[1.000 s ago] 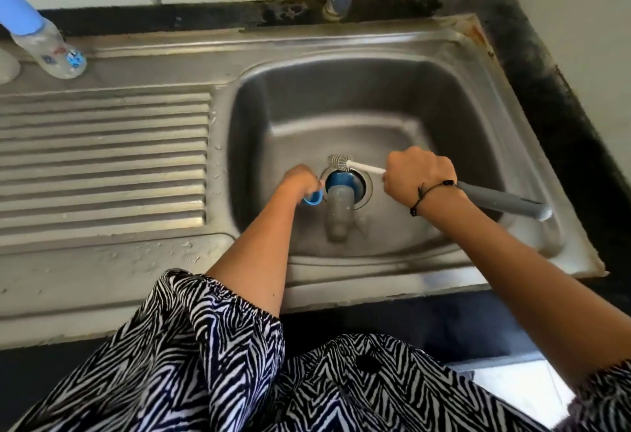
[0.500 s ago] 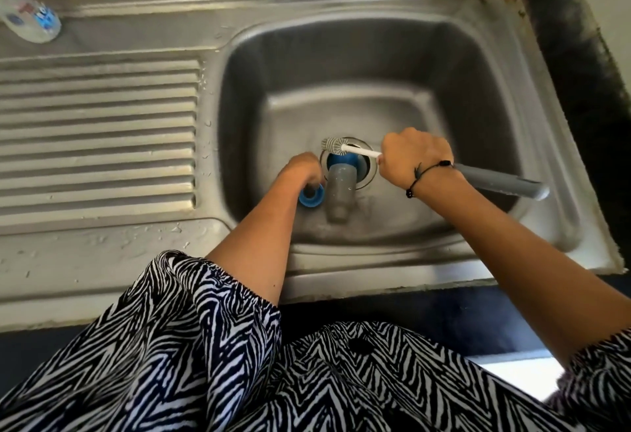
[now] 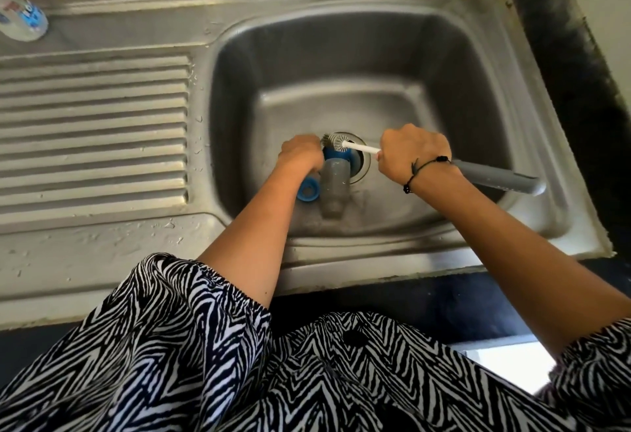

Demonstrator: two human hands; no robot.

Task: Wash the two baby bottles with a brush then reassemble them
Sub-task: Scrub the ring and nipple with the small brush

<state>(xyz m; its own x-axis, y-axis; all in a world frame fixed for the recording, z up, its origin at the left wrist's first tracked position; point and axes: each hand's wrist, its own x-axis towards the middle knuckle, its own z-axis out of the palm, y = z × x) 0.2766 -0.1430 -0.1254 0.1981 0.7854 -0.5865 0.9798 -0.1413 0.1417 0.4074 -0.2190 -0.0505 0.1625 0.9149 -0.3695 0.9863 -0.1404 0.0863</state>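
Both bare forearms reach forward and down from striped sleeves, converging toward centre. Left hand lowest, back of hand up, fingers curled under and hidden; whether they grip anything cannot be told. Right hand fisted, knuckles up, wrapped around brush shaft, handle running out past wrist to right, bristle head pointing at left hand and nearly touching it. Dark cord bracelet on right wrist. Hands near each other, not touching.
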